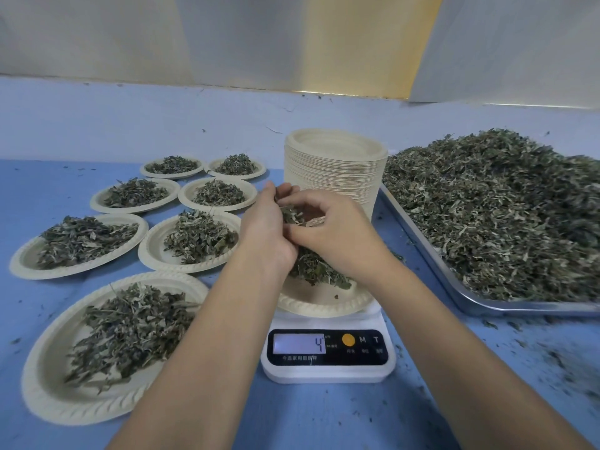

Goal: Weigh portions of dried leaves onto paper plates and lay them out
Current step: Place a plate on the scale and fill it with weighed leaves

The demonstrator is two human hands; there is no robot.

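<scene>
While the left hand [269,235] cups a loose clump of dried leaves [293,216] above the scale, its fingers curled round the bunch, the right hand [328,232] reaches in with thumb and fingertips pinched narrow on a few leaves at the clump's edge. Directly below, a small portion [319,271] already lies on the paper plate [324,303], which rests on the white digital scale [328,352]; its display [298,343] shows a single digit, apparently a 4. The step in hand is judged to be fine adjustment of the portion's weight. It is best done by releasing leaves a pinch at a time from low over the plate's centre, keeping both hands and forearms clear of plate and platform so the reading settles true, and pausing between pinches to read the display. Behind the hands stands a tall stack of empty plates [334,170]. To the right, the metal tray [487,306] holds the bulk heap of leaves [493,209]. To the left, seven filled plates [191,245] lie in two rough columns on the blue table [308,417]; the next would fit near these.
</scene>
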